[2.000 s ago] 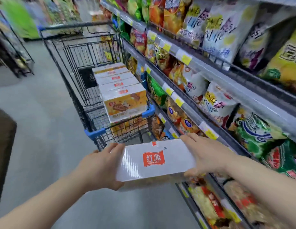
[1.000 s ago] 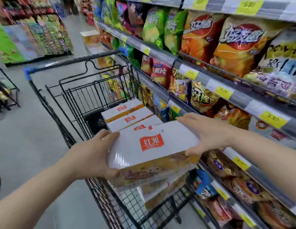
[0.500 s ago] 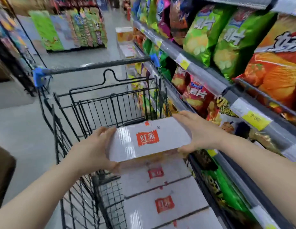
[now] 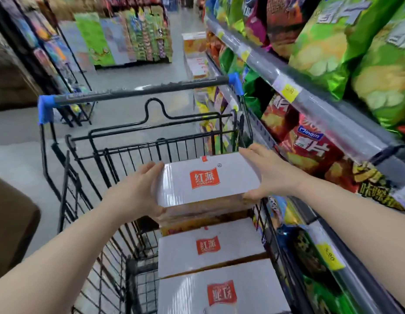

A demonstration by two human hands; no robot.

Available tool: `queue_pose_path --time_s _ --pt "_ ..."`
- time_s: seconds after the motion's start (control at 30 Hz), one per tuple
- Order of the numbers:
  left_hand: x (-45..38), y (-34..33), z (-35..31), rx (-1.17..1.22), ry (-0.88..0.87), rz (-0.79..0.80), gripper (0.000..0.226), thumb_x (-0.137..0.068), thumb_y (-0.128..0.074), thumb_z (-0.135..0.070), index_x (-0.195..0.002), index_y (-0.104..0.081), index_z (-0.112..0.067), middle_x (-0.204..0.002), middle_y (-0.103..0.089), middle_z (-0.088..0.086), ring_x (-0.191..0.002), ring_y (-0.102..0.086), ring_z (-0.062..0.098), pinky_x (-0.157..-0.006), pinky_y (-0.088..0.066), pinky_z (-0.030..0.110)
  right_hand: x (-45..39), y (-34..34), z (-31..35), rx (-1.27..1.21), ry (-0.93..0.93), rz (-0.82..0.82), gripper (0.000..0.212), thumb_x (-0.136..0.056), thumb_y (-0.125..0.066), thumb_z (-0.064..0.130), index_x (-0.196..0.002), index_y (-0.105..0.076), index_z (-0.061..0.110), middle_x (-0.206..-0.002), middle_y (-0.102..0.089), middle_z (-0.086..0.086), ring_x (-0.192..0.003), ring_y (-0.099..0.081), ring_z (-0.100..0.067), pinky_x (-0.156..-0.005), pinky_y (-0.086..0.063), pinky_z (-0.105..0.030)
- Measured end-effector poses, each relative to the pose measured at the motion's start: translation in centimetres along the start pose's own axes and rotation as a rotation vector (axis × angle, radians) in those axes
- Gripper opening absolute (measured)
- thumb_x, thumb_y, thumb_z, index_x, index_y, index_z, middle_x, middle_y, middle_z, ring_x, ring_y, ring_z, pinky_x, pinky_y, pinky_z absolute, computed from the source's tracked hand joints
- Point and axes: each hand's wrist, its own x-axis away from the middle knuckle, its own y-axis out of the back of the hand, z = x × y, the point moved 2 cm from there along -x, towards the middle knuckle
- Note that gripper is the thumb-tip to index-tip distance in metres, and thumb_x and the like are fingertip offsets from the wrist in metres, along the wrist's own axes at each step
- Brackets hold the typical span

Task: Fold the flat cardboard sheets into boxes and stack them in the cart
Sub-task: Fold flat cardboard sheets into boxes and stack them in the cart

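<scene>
A folded white box (image 4: 208,179) with a red logo on top and orange printed sides sits between my hands over the black wire cart (image 4: 133,148). My left hand (image 4: 138,189) grips its left end, thumb underneath. My right hand (image 4: 267,172) grips the right end, fingers along the far edge. Below it in the cart lie two more boxes of the same kind, one (image 4: 210,245) nearer the held box and one (image 4: 221,291) at the bottom of the view, side by side along the cart's right side.
Store shelves (image 4: 321,103) of snack bags with yellow price tags run along the right, close to the cart. The cart handle (image 4: 138,92) with blue ends is at the far side. Grey floor lies left, a brown object (image 4: 11,223) at the left edge, display racks beyond.
I have stepped up to the cart and carried the box from in front of it to above the cart's far part. Both hands keep the same hold.
</scene>
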Motion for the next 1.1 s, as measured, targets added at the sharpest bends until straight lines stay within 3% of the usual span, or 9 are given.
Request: queue_pose_path --time_s 0.2,0.27,0.37,0.47,0.6,0.7,0.87,0.97,1.1 --pt "-2.2 -0.8 1.0 0.157 0.010 0.013 0.087 -0.073 -0.072 -0.024 -0.143 -0.020 -0.023 -0.154 -0.013 -0.005 -0.135 -0.028 0.019 -0.106 -0.030 0.032 -1.6 -0.7 -1.1 -0.056 0.021 0.019 0.086 -0.080 -0.065 0.037 -0.146 -0.014 0.019 -0.153 -0.007 -0.001 -0.140 -0.016 -0.021 -0.109 -0.025 -0.032" --pt "-2.4 -1.2 1.2 0.173 0.000 -0.041 0.066 -0.081 -0.063 -0.011 -0.139 -0.033 -0.021 -0.152 -0.021 -0.004 -0.135 -0.030 0.020 -0.107 -0.029 0.031 -1.5 -0.9 -1.2 0.028 0.014 0.027 0.069 -0.091 -0.051 0.035 -0.146 -0.012 0.022 -0.156 0.001 0.004 -0.141 -0.018 -0.019 -0.105 -0.030 -0.029" --pt "-2.4 -2.5 1.4 0.122 0.029 -0.214 0.051 -0.088 -0.054 -0.008 -0.135 -0.041 -0.024 -0.147 -0.034 -0.004 -0.134 -0.034 0.021 -0.107 -0.034 0.037 -1.5 -1.7 -0.9 0.160 -0.021 -0.080 0.056 -0.097 -0.040 0.031 -0.146 -0.014 0.025 -0.156 -0.007 0.005 -0.135 -0.029 -0.027 -0.107 -0.030 -0.036" --pt "-2.3 -3.6 0.9 -0.013 0.055 -0.321 0.050 -0.091 -0.049 -0.010 -0.137 -0.037 -0.025 -0.147 -0.035 -0.001 -0.137 -0.029 0.020 -0.104 -0.034 0.037 -1.3 -2.8 -0.1 0.242 -0.061 -0.213 0.053 -0.098 -0.039 0.021 -0.145 -0.016 0.022 -0.154 -0.016 0.001 -0.130 -0.032 -0.028 -0.105 -0.030 -0.035" --pt "-1.9 -4.8 0.2 -0.083 0.071 -0.313 0.062 -0.094 -0.041 -0.002 -0.145 -0.013 -0.022 -0.154 -0.014 -0.001 -0.142 -0.013 0.015 -0.110 -0.026 0.029 -0.9 -4.2 0.1 0.222 -0.099 -0.234 0.065 -0.094 -0.040 0.005 -0.147 -0.003 0.016 -0.156 -0.003 -0.003 -0.138 -0.017 -0.026 -0.112 -0.020 -0.035" --pt "-1.6 -4.7 -0.1 -0.141 0.064 -0.226 0.064 -0.096 -0.038 -0.013 -0.145 0.002 -0.017 -0.156 0.000 0.003 -0.143 -0.001 0.017 -0.115 -0.014 0.031 -0.6 -3.9 0.4 0.037 -0.127 -0.130 0.065 -0.097 -0.037 0.016 -0.146 0.005 0.017 -0.156 0.008 -0.002 -0.144 0.005 -0.021 -0.117 0.000 -0.036" --pt "0.0 -3.5 -1.4 -0.124 0.062 -0.154 0.081 -0.093 -0.043 -0.035 -0.142 0.019 -0.014 -0.152 0.021 0.006 -0.141 0.017 0.021 -0.115 0.005 0.038 1.1 -2.0 1.5 -0.190 -0.123 -0.200 0.059 -0.097 -0.040 0.026 -0.147 -0.009 0.018 -0.157 0.000 0.000 -0.144 0.005 -0.015 -0.118 -0.001 -0.033" --pt "1.6 -2.4 -3.2 -0.064 -0.056 -0.253 0.079 -0.092 -0.042 -0.038 -0.143 0.015 -0.016 -0.154 0.016 0.002 -0.142 0.015 0.017 -0.115 0.006 0.032 3.3 -1.6 2.8 -0.230 -0.100 -0.216 0.057 -0.096 -0.042 0.028 -0.146 -0.015 0.018 -0.156 -0.008 0.001 -0.144 0.003 -0.013 -0.118 -0.003 -0.032" --pt "4.8 -0.7 -4.9 0.085 -0.192 -0.316 0.067 -0.091 -0.047 -0.032 -0.145 -0.008 -0.022 -0.155 -0.007 -0.004 -0.143 0.001 0.014 -0.115 -0.002 0.029 7.1 -0.9 5.2 -0.267 -0.117 -0.230 0.056 -0.096 -0.042 0.029 -0.145 -0.017 0.020 -0.155 -0.014 0.002 -0.144 0.000 -0.012 -0.117 -0.005 -0.031"
